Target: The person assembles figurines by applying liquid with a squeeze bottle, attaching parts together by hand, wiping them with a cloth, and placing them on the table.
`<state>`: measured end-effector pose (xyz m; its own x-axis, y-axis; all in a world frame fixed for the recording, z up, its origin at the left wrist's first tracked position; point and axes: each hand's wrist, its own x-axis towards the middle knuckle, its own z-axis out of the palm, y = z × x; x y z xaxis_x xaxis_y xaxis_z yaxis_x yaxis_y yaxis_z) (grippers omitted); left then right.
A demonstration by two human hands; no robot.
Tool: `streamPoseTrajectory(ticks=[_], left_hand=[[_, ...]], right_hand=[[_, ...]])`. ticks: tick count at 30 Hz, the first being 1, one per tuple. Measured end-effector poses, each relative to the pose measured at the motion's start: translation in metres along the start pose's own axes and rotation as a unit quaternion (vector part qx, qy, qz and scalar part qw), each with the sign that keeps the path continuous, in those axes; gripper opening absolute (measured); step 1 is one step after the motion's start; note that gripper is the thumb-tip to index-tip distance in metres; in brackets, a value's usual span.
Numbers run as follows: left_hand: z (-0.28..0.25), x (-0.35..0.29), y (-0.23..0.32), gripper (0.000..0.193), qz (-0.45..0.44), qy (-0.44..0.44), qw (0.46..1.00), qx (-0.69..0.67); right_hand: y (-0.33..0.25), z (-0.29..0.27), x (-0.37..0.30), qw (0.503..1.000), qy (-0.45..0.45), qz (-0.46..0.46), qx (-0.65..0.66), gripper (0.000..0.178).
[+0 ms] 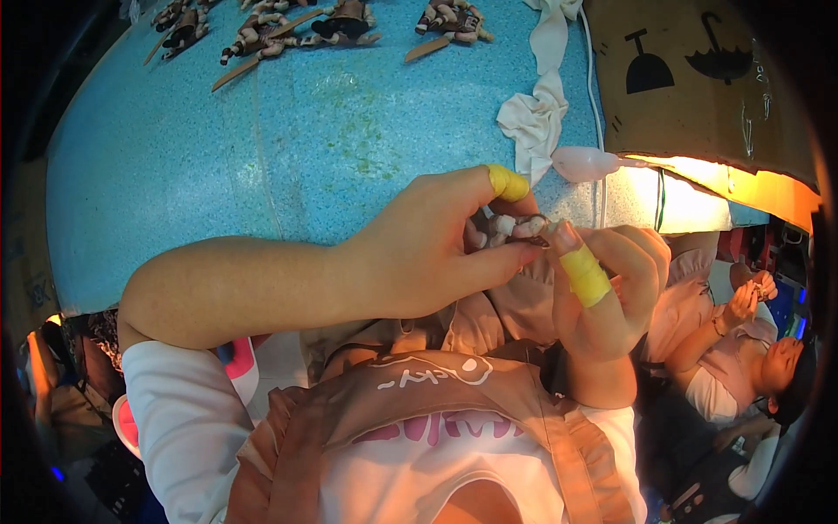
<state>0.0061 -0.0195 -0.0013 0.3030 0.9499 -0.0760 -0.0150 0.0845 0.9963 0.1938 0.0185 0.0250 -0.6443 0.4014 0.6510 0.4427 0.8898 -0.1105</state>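
My left hand (428,244) comes across from the left and pinches a small toy figurine (504,227) between its thumb and fingers. The figurine shows white, pale and dark brown parts, and my fingers hide much of it. My right hand (615,284) is curled at the figurine's right end, its thumb tip and fingertips closed there. Yellow tape wraps one finger of my left hand and the thumb of my right. Both hands are over the near edge of the blue table (192,166), above my brown apron (401,384).
Several similar figurines (449,22) with brown blades lie at the table's far side. A crumpled white cloth strip (534,118), a pale pink bulb-shaped bottle (585,163) and a white cable are on the right. A cardboard box (698,79) stands beyond. Another person (724,341) sits at right.
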Motion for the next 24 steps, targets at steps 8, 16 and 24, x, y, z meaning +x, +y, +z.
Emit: streamPoseTrajectory(ticks=[8,16,24], left_hand=[[0.0007,0.0009,0.0032,0.028,0.029,0.01,0.999,0.031],[-0.0003,-0.0008,0.0026,0.029,0.022,0.023,0.999,0.041],[0.0011,-0.001,0.0019,0.029,0.055,0.032,0.996,0.068]], right_hand=[[0.005,0.0038,-0.0036,0.953,0.034,0.159,0.256,0.028],[0.0023,-0.0019,0.0041,0.977,-0.008,0.111,0.184,0.025],[0.0056,-0.0037,-0.0034,0.962,0.005,0.174,0.21,0.025]])
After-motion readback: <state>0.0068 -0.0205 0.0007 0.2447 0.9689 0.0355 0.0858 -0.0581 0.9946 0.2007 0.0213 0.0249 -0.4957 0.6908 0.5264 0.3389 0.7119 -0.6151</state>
